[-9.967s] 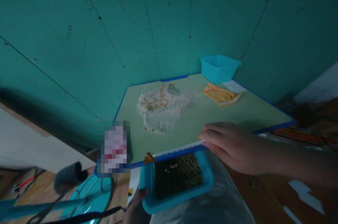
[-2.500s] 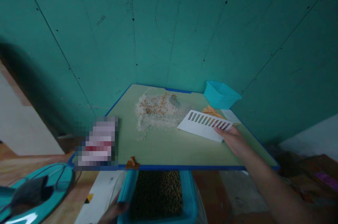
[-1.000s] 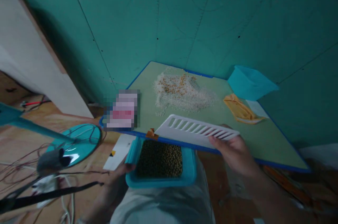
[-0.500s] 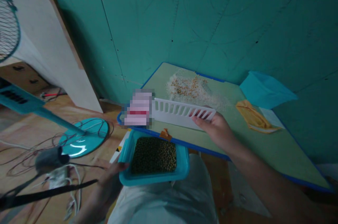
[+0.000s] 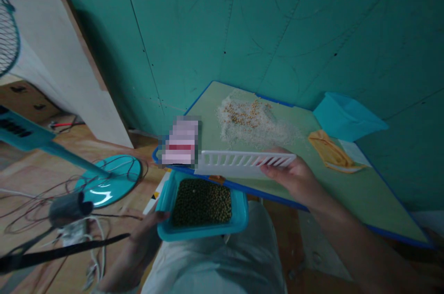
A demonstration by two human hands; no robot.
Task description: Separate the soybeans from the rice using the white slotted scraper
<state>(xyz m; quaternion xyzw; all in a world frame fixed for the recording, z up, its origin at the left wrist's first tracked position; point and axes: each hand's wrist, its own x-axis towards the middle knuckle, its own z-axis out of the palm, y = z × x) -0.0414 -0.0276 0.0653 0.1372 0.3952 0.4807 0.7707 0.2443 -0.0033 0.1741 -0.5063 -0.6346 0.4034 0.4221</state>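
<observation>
My right hand (image 5: pixel 289 174) is closed on the right end of a white slotted plastic strip (image 5: pixel 231 170), which lies low across the table's near edge. Beyond it on the green tabletop (image 5: pixel 204 104) spreads a pile of white grains (image 5: pixel 274 130) mixed with yellow beans (image 5: pixel 243 113). My left hand (image 5: pixel 152 229) grips the left rim of a turquoise plastic tub (image 5: pixel 204 234), just below the table edge over my lap. The tub holds many small round beans (image 5: pixel 203 201), dark green on the left and paler on the right.
A blurred pink card or device (image 5: pixel 182 141) lies at the table's left corner. On the right are a turquoise folded bag (image 5: pixel 348 116) and a yellow cloth (image 5: pixel 335 153). A fan base (image 5: pixel 111 180) and cables stand on the floor at left; a green wall rises behind the table.
My right hand has drawn the white strip toward me and slightly right, to the table's near edge, tilting its slotted side flatter. The left hand and tub stay almost in place.
</observation>
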